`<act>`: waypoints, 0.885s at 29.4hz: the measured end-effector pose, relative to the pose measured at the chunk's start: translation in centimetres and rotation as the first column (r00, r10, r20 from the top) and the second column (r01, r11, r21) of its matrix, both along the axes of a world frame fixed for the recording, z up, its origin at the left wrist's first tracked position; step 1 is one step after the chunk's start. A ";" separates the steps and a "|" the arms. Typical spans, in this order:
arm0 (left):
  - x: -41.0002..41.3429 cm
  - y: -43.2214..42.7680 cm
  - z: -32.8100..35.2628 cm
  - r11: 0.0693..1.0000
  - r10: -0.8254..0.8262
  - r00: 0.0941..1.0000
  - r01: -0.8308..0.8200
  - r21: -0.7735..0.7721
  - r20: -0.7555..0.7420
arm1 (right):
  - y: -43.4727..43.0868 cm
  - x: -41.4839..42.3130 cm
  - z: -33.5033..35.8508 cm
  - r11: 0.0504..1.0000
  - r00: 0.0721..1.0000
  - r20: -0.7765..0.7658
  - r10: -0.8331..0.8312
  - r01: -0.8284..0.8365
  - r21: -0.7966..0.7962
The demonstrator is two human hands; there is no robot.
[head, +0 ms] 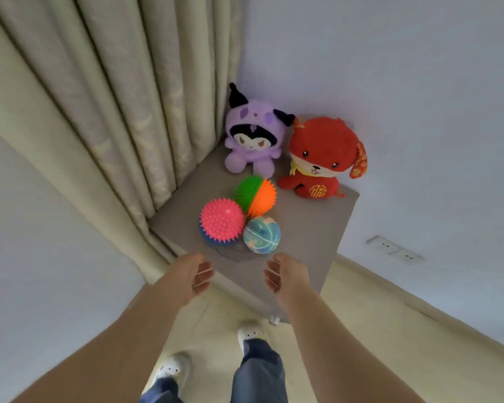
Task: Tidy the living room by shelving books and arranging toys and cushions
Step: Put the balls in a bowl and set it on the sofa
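Observation:
A grey cabinet top (309,228) in the room corner carries five toys. A purple plush (253,135) and a red dog plush (323,158) sit upright at the back against the wall. In front of them lie a green-and-orange spiky ball (256,196), a pink spiky ball (221,221) and a small blue-green ball (262,234), all three touching. My left hand (192,274) and my right hand (282,274) hover at the cabinet's near edge, palms facing each other, fingers apart, holding nothing, a little short of the balls.
Beige curtains (122,112) hang against the cabinet's left side. A white wall (405,97) rises behind it, with sockets (393,248) low on the right. My feet in white shoes (250,333) stand on the pale floor below.

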State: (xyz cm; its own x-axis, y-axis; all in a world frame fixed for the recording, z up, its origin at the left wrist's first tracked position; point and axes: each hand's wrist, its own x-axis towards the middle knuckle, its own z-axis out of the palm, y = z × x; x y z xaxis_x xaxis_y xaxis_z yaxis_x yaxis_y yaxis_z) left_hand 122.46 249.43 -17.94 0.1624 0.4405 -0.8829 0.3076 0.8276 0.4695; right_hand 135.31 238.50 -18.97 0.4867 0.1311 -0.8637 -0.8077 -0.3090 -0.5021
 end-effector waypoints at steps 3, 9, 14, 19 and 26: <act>2.4 0.1 -2.4 0.995 0.096 0.991 -0.098 -0.012 -0.095 | 1.6 5.6 -2.9 0.988 0.993 0.040 0.112 -0.107 -0.108; 7.1 0.6 -7.5 0.989 0.110 0.971 -0.128 -0.070 -0.213 | 4.8 12.3 -8.6 0.948 0.957 -0.017 0.290 -0.290 -0.132; 9.4 0.5 -9.6 0.967 0.221 0.959 -0.239 -0.087 -0.176 | 6.9 13.0 -11.5 0.902 0.903 -0.054 0.426 -0.429 -0.056; 8.0 -0.2 -8.8 0.932 0.340 0.918 -0.358 -0.057 -0.204 | 5.8 11.8 -11.9 0.890 0.895 -0.067 0.441 -0.446 -0.099; -0.8 -3.8 -4.1 0.864 0.501 0.845 -0.502 0.046 -0.186 | 5.1 4.8 -5.5 0.781 0.775 -0.114 0.622 -0.625 0.008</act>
State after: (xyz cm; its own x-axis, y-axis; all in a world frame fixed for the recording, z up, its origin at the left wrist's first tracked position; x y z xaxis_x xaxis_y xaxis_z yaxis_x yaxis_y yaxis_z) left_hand 121.68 245.64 -22.06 -0.2460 0.4138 -0.8765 -0.0693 0.8945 0.4417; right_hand 140.06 243.57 -24.44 0.2143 0.3482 -0.9126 -0.4800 -0.7761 -0.4089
